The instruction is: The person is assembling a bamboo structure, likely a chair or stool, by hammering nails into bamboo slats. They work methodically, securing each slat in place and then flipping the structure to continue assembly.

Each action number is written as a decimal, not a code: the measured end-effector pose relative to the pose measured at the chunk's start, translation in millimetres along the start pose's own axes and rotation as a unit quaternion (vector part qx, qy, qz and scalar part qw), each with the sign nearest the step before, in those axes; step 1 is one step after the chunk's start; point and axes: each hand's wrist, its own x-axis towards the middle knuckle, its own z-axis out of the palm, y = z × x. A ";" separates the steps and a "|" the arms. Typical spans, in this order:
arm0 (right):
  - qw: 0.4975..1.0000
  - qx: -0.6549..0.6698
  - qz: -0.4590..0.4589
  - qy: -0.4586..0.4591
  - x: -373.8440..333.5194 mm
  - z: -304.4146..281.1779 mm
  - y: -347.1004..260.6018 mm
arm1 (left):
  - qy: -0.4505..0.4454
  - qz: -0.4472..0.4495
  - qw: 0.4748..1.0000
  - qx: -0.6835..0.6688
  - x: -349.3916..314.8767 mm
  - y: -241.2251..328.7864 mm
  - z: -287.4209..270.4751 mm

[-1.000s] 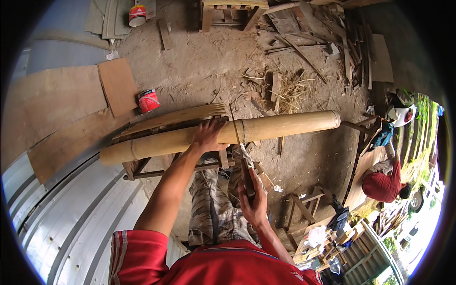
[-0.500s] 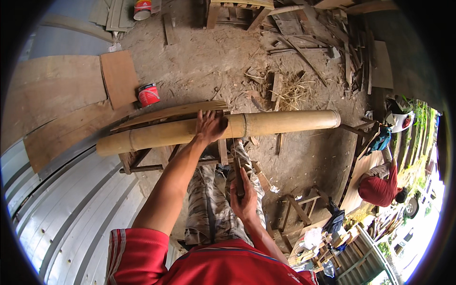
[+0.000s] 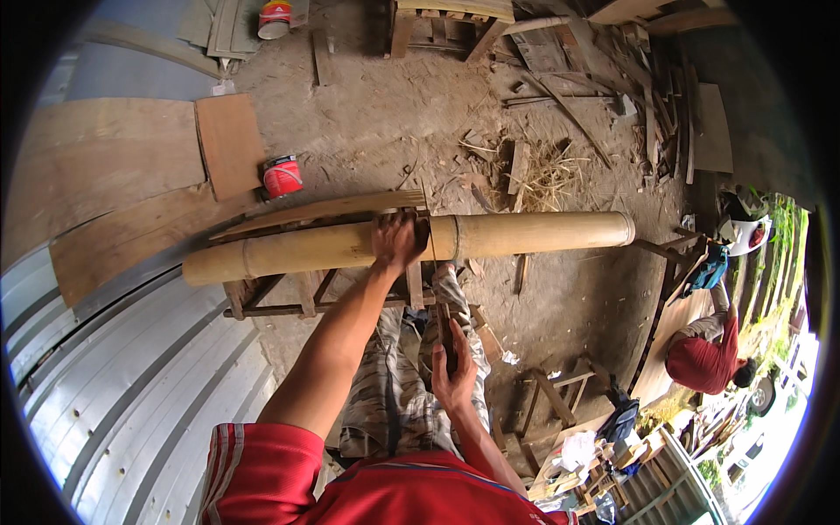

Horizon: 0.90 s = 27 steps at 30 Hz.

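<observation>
A thick bamboo pole (image 3: pixel 542 234) lies crosswise on a low wooden bench (image 3: pixel 306 293). My left hand (image 3: pixel 401 238) grips the pole from above with its fingers curled over the far side, just left of a node. In my right hand (image 3: pixel 454 376) is the handle of a handsaw (image 3: pixel 447 337), held near my camouflage trousers. Its thin blade points away from me and meets the pole close beside my left hand, just left of the node. A split length of bamboo (image 3: pixel 324 210) rests behind the pole.
Corrugated metal sheets (image 3: pixel 131 376) and plywood boards (image 3: pixel 122 157) line the left. A red bucket (image 3: pixel 283 177) stands beyond the pole. Wood scraps and shavings (image 3: pixel 551 171) litter the floor ahead. At right are a wooden trestle (image 3: pixel 556 394) and a bending person in red (image 3: pixel 704 357).
The view has shifted slightly. My left hand's fingers have curled farther around the pole, nearer the blade. The right hand still holds the saw at the cut.
</observation>
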 end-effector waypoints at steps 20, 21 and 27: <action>0.996 0.064 -0.022 0.060 -6.7 26.7 36.1 | 0.175 0.081 0.981 0.011 20.3 -28.7 67.9; 0.996 0.055 -0.037 0.064 -4.1 28.4 28.4 | 0.178 0.074 0.981 -0.006 18.4 -37.7 73.2; 0.995 0.041 -0.027 0.090 -23.8 21.5 35.3 | 0.268 0.103 0.958 0.004 17.5 -33.8 66.4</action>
